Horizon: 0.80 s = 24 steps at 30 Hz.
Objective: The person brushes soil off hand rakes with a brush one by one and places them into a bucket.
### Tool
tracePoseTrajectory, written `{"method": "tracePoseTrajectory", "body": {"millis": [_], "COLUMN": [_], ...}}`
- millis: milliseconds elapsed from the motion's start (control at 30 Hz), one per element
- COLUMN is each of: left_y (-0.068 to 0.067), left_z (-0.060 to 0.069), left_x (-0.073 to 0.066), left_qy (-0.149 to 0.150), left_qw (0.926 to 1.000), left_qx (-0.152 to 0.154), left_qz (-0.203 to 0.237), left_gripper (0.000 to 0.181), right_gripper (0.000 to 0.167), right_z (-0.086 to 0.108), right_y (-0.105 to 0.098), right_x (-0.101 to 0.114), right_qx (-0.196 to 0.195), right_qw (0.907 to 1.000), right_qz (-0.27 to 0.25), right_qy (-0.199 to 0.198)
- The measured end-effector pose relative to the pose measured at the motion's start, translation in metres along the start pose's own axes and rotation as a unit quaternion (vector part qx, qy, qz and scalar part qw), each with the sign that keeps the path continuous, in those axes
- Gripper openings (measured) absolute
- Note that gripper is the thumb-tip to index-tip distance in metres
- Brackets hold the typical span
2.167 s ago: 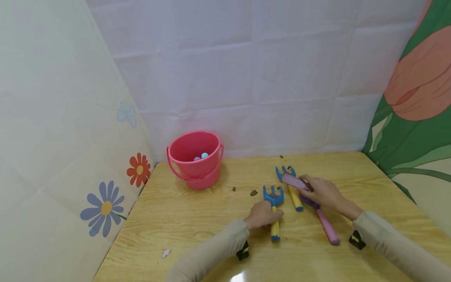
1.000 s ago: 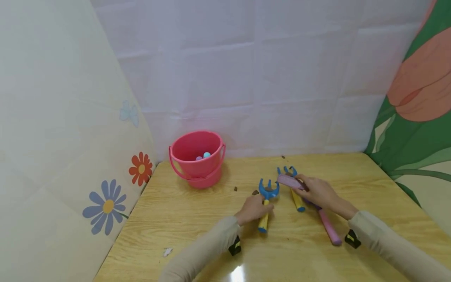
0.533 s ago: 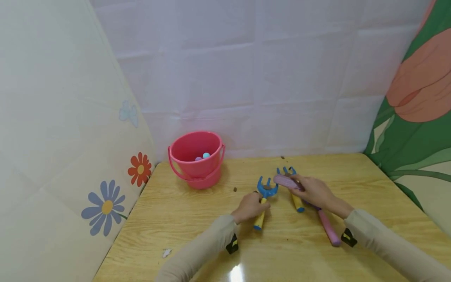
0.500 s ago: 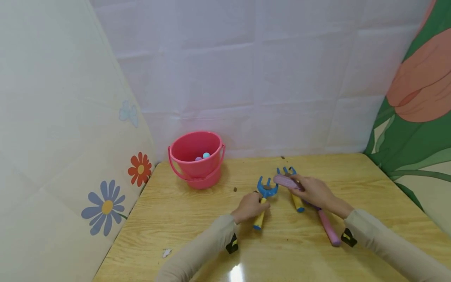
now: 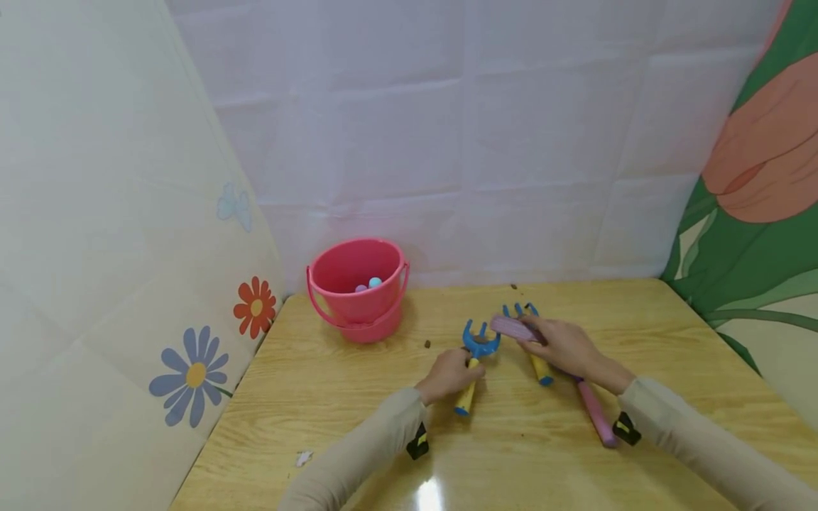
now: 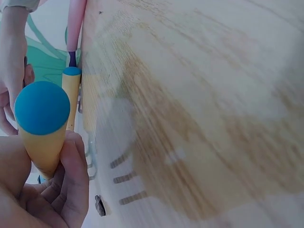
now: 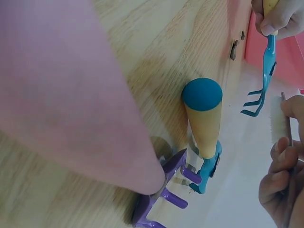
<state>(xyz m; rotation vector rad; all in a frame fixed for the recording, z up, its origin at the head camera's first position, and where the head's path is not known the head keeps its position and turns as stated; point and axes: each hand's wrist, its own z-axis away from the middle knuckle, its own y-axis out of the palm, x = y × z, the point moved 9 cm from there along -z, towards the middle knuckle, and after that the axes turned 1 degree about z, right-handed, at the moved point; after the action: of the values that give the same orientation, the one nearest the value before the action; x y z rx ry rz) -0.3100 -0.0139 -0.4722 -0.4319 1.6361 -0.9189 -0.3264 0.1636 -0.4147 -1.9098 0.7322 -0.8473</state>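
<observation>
Clock positions: 12 is the far edge of the wood-grain table. The left hand has its grip curled round the blue-tined rake with yellow cylindrical handle, raised above the table, tines toward 1 o'clock. The right hand has its grip pinching the flat pink bristled brush, extended toward 10 o'clock, just beside those tines. The purple-tined fork with pink handle lies at 5 o'clock from the right hand.

Bucket is standing back left on table, balls resting inside; held rake, second rake, fork ranging rightward.
</observation>
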Motion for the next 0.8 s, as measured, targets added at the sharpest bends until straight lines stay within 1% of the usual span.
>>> {"method": "tracePoseTrajectory", "body": {"millis": [200,433,600,800], "left_y": [-0.004,-0.004,-0.007,-0.008], "left_z": [0.002,0.002,0.003,0.003], "left_x": [0.0,0.005,0.007,0.01], "left_qy": [0.001,-0.009,-0.009,-0.01], "left_qw": [0.9999,0.9996,0.9995,0.9993], "left_qx": [-0.012,0.006,0.0,-0.001], "left_qz": [0.005,0.027,0.03,0.035], "left_gripper": [0.03,0.034,0.033,0.032], "right_gripper": [0.048,0.051,0.05,0.048], "right_z": [-0.002,-0.005,-0.007,-0.011], "right_y": [0.003,0.005,0.006,0.013], "right_x": [0.004,0.008,0.014,0.018], "right_qx": [0.001,0.006,0.001,0.004], "right_qw": [0.9999,0.9999,0.9996,0.9993], "right_qz": [-0.006,-0.014,-0.021,-0.028], "right_qy": [-0.009,-0.008,-0.018,-0.025]}}
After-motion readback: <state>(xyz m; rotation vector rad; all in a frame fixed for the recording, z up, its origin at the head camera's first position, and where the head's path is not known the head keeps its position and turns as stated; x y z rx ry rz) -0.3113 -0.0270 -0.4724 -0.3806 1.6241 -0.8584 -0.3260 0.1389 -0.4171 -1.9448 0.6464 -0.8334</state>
